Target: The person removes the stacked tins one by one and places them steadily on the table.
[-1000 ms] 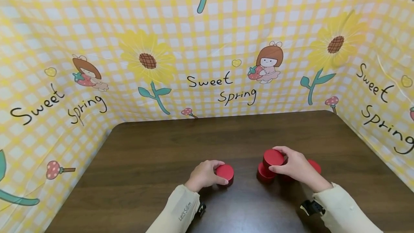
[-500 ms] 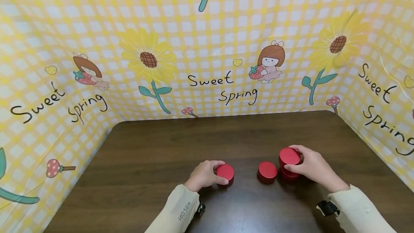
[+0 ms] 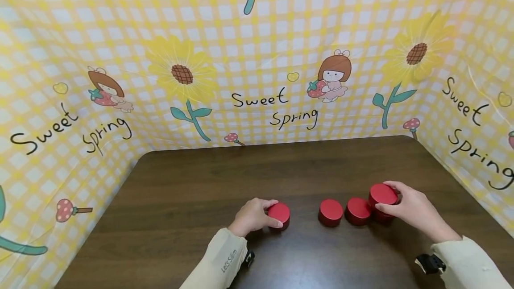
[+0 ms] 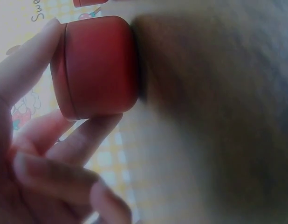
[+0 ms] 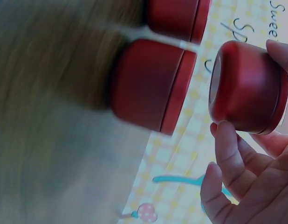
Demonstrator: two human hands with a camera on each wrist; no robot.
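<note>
My left hand [image 3: 252, 217] holds a small round red lidded tin [image 3: 279, 216] by its sides, thumb and fingers around it. The left wrist view shows this tin [image 4: 95, 67] with its base right at the dark wooden table. On the right, my right hand [image 3: 413, 206] pinches another red tin [image 3: 383, 194] between thumb and fingers. In the right wrist view that raised tin [image 5: 249, 88] hangs above a standing red tin [image 5: 151, 86], a narrow gap between them. The head view mostly hides the lower one beneath it. Two more red tins, a middle one [image 3: 358, 211] and a left one [image 3: 331, 212], stand beside it.
The dark wooden table [image 3: 225, 177] carries all the tins. A yellow checked cloth [image 3: 257, 70] with printed flowers and lettering rises behind the table and along both sides.
My right hand has carried its tin rightward over the row, from above the left tin, past the middle one, to above the rightmost one. The left hand and its tin have stayed put.
</note>
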